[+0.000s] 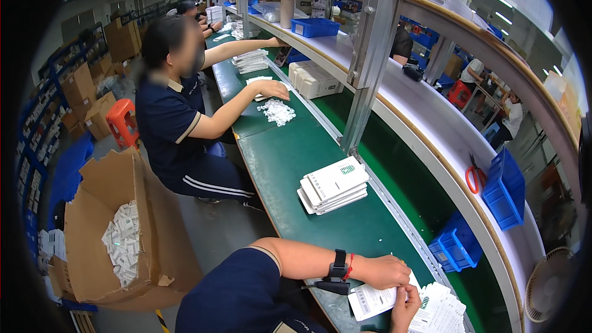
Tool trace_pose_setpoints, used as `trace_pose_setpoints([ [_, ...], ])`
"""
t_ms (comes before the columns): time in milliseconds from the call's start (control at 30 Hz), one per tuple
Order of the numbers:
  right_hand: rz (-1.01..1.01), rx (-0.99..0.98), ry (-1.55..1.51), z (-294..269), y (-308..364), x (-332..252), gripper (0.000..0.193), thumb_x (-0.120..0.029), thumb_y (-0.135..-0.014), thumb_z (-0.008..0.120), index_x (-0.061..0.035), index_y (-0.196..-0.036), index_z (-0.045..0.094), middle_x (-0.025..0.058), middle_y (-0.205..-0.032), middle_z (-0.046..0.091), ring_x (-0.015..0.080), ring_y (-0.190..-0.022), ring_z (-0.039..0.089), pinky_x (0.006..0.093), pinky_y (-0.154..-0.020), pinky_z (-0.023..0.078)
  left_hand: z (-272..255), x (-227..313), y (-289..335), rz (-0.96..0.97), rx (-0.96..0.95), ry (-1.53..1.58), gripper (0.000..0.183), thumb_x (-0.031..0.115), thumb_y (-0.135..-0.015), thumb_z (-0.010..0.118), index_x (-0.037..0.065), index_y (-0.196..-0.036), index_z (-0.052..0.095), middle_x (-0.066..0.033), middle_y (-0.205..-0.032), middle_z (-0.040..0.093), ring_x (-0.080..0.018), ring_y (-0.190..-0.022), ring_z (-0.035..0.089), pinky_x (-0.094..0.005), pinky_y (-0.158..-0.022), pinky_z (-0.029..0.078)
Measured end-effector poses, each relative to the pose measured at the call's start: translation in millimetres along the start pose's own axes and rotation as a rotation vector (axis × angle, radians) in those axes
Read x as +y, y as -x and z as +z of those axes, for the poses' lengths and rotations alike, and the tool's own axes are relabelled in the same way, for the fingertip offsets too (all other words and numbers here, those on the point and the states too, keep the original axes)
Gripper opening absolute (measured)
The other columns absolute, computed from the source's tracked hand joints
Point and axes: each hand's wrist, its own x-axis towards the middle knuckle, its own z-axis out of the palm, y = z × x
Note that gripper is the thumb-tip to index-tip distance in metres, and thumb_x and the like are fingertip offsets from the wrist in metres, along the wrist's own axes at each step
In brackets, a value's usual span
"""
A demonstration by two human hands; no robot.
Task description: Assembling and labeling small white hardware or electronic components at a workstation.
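At the lower right, my left hand (383,272), with a black band and red string at its wrist, curls over a white flat printed box (371,301) on the green bench. My right hand (405,308) comes up from below and pinches the same box near its right edge. The fingers of both hands are bent close together; what lies between the left fingertips is partly hidden. Beside my right hand spreads a fanned pile of white printed cards or flat boxes (439,309). Farther along stands a neat stack of white flat boxes (333,186).
A co-worker (176,98) sits farther up the bench (271,154), beside a heap of small clear pieces (277,112). An open carton (102,209) with white packets stands at left. The shelf at right holds red-handled scissors (475,176) and a blue bin (504,190).
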Motion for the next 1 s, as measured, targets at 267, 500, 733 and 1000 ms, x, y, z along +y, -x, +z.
trace_pose_setpoints([
  [267,0.107,-0.019,-0.012,1,8,-27,0.019,-0.013,-0.088,0.061,0.0032,-0.098,0.062,0.0119,-0.092,0.063,0.0179,-0.088,0.055,0.0304,-0.081,0.044,2,2,5,0.005,0.039,0.039,0.008,0.008,-0.079,0.057,0.005,-0.084,0.063,-0.0085,-0.072,0.053,-0.0268,-0.070,0.056,-0.0378,-0.064,0.046],
  [500,0.120,-0.038,0.019,-2,8,-32,0.017,-0.010,-0.087,0.060,0.0030,-0.098,0.061,0.0108,-0.093,0.063,0.0180,-0.089,0.055,0.0294,-0.083,0.043,1,1,3,0.007,0.016,0.001,0.005,0.008,-0.077,0.058,0.005,-0.080,0.061,-0.0076,-0.070,0.053,-0.0263,-0.070,0.056,-0.0378,-0.064,0.046],
  [733,0.134,-0.011,-0.012,1,8,-25,0.016,-0.009,-0.086,0.061,0.0024,-0.097,0.062,0.0106,-0.093,0.063,0.0172,-0.089,0.055,0.0292,-0.083,0.043,3,-1,4,-0.024,-0.012,-0.011,0.004,0.008,-0.076,0.058,0.005,-0.078,0.061,-0.0075,-0.069,0.054,-0.0262,-0.071,0.057,-0.0380,-0.065,0.046],
  [1000,-0.017,-0.036,0.020,1,0,3,0.009,-0.006,-0.087,0.059,0.0029,-0.088,0.059,0.0055,-0.083,0.062,0.0088,-0.077,0.053,0.0228,-0.071,0.043,0,0,4,-0.037,-0.026,-0.020,0.006,0.008,-0.076,0.058,0.006,-0.080,0.062,-0.0077,-0.070,0.054,-0.0259,-0.072,0.057,-0.0380,-0.066,0.047],
])
